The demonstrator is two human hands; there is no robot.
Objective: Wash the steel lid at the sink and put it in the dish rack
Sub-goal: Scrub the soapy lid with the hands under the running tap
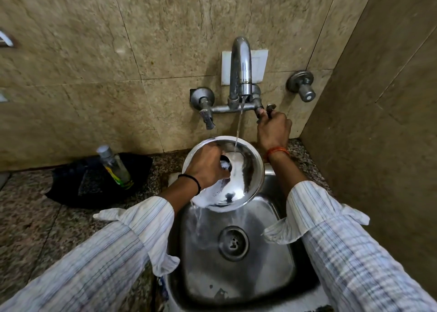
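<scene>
Gripping the black knob of the round shiny steel lid (246, 170), the left hand (208, 167) has its fingers curled tight around that knob and holds the lid tilted over the far end of the rectangular stainless steel sink (264, 259), its hollow side turned up towards the camera. White soap foam (208, 197) clings to the lid's lower rim at about 7 o'clock, and water spills off that edge into the basin. A thin stream of water (238, 132) drops from the curved chrome wall tap (241, 70) onto the lid near its 12 o'clock edge. The right hand (274, 127), at 1 o'clock from the lid, is closed around the tap's right-hand lever handle (269, 109); an orange thread band (277, 151) circles that wrist, while a black band (191, 181) sits on the left wrist. Both forearms wear pale striped shirt sleeves (132, 236). On the speckled granite counter (28, 222), at 9 o'clock from the lid and well apart from it, a clear plastic bottle (113, 165) with a grey cap leans on a crumpled black cloth (71, 188). The round slotted drain (233, 243) lies at 6 o'clock below the lid.
</scene>
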